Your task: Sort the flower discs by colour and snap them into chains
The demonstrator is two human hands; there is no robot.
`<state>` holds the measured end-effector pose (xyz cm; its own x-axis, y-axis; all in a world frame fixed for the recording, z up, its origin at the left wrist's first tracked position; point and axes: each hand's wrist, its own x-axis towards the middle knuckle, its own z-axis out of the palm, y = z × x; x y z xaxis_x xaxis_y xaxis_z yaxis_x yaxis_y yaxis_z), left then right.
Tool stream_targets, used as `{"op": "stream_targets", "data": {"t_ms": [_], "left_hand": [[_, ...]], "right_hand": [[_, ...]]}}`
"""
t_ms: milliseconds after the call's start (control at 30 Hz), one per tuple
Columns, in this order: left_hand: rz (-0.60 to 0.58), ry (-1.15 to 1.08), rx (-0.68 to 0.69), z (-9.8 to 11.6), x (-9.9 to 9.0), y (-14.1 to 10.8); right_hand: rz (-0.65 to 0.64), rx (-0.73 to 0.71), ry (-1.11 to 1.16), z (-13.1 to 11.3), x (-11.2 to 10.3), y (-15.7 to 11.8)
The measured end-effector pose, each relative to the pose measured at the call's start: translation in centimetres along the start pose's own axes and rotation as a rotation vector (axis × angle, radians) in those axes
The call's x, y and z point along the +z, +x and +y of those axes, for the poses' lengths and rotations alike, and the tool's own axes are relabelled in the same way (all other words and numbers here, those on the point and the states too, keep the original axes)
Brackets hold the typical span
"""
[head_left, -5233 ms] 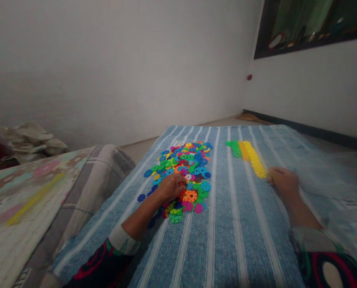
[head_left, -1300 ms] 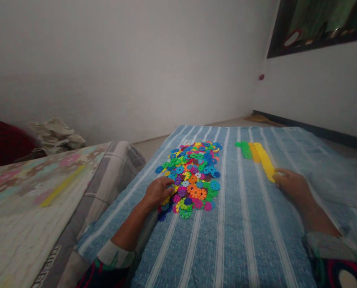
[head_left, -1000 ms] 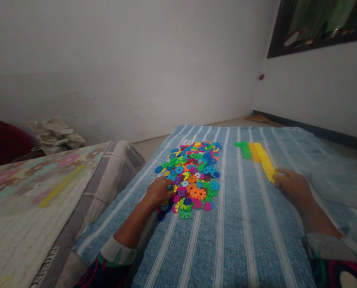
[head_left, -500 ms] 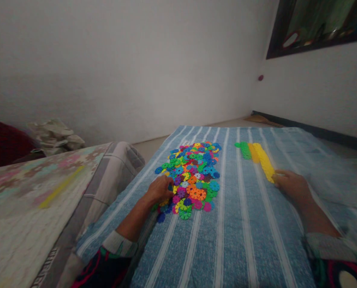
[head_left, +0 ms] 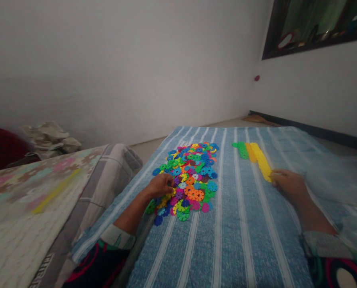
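Note:
A pile of colourful notched discs [head_left: 193,176] lies on the blue striped cloth [head_left: 229,240]. At its left edge is my left hand [head_left: 162,185], thumb and fingers pinched together beside a yellow disc; what sits between the fingertips is too small to make out. To the right, a yellow row of overlapping discs [head_left: 261,160] slants toward me, with an orange row [head_left: 251,153] and a green row [head_left: 242,150] beside it. My right hand [head_left: 285,183] is closed at the near end of the yellow row, fingertips on its last disc.
On the left stands a padded surface with a floral cover [head_left: 76,160] and a yellow strip [head_left: 57,191] on it. Crumpled beige cloth [head_left: 51,138] lies behind. Clear plastic [head_left: 331,176] spreads at the right. A wall [head_left: 136,72] rises behind the cloth.
The view has shifted slightly, moving the scene a little left. My left hand has its fingers pinched a bit differently at the pile; my right hand remains at the yellow row's near end.

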<state>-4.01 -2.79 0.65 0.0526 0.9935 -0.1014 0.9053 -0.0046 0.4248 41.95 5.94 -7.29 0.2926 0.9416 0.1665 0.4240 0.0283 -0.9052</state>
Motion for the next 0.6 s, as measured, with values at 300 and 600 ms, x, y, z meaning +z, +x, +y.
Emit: {"op": "stream_targets", "data": {"t_ms": [300,600], "left_hand": [[0.065,-0.479,0.012,3.7,1.3,2.8],[0.166,-0.676,0.173,16.6,9.7,8.2]], "right_hand": [[0.075,0.078,0.145,-2.7,0.0,-1.1],[-0.392,-0.040,0.325,-3.7,1.5,-1.1]]}}
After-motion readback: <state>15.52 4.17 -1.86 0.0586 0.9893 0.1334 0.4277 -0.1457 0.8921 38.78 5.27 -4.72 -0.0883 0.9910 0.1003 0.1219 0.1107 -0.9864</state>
